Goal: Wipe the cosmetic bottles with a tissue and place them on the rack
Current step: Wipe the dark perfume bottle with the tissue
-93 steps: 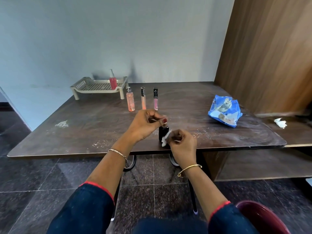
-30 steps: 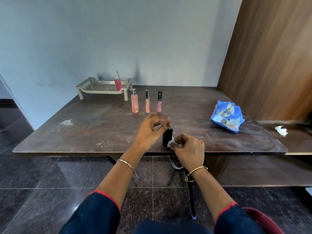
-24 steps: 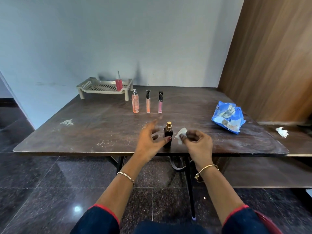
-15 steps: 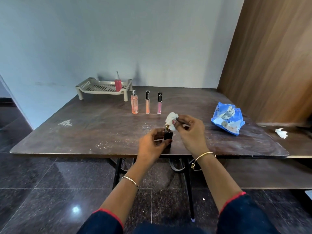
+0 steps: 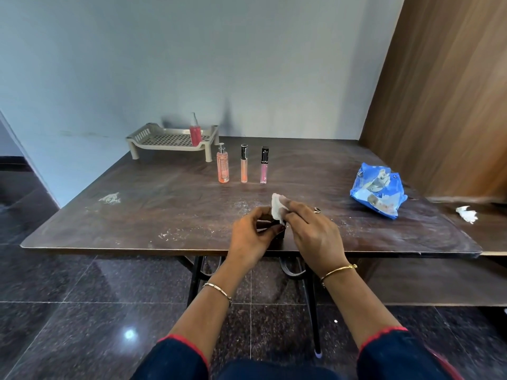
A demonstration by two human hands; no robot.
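Note:
A small black bottle [image 5: 277, 238] stands near the table's front edge, mostly hidden by my hands. My left hand [image 5: 251, 238] grips its left side. My right hand [image 5: 312, 233] pinches a white tissue [image 5: 277, 208] and presses it onto the bottle's top. Further back, three bottles stand in a row: a peach spray bottle [image 5: 222, 167], an orange tube [image 5: 244, 167] and a pink tube [image 5: 264, 165]. The beige rack [image 5: 170, 139] sits at the back left, with a red bottle [image 5: 195, 133] standing on its right end.
A blue tissue packet [image 5: 378, 190] lies at the right of the brown table [image 5: 164, 204]. A crumpled white tissue [image 5: 466, 214] rests on the lower ledge at far right. A wooden panel rises behind it. White dust marks the tabletop.
The black bottle went from held in the air to standing on the table. My left hand took hold of its side and my right hand brought the tissue up onto its top.

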